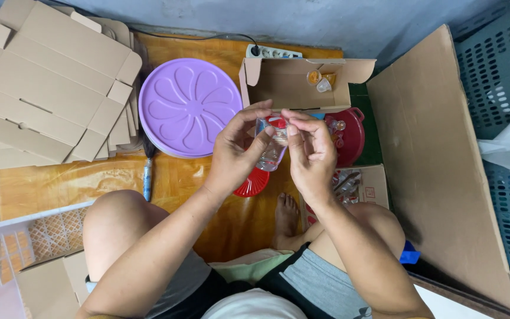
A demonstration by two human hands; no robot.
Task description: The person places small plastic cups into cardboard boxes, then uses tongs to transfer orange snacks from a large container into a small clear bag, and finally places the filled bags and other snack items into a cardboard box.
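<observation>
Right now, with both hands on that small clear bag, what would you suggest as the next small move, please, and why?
Probably lower the clear bag into the open cardboard box just beyond it. The left hand and right hand both pinch its top, near a red piece, and the box already holds a few similar small items.

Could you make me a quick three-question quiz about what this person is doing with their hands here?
1. True or false: both hands are on the same object.
2. What lies left of the open cardboard box? A) purple round lid B) green bucket C) metal pan
3. What colour is the slotted disc on the floor under the hands?

Key:
1. True: left hand and right hand share a clear plastic piece with a red part.
2. A, the purple round lid.
3. Red: the red slotted disc.
</observation>
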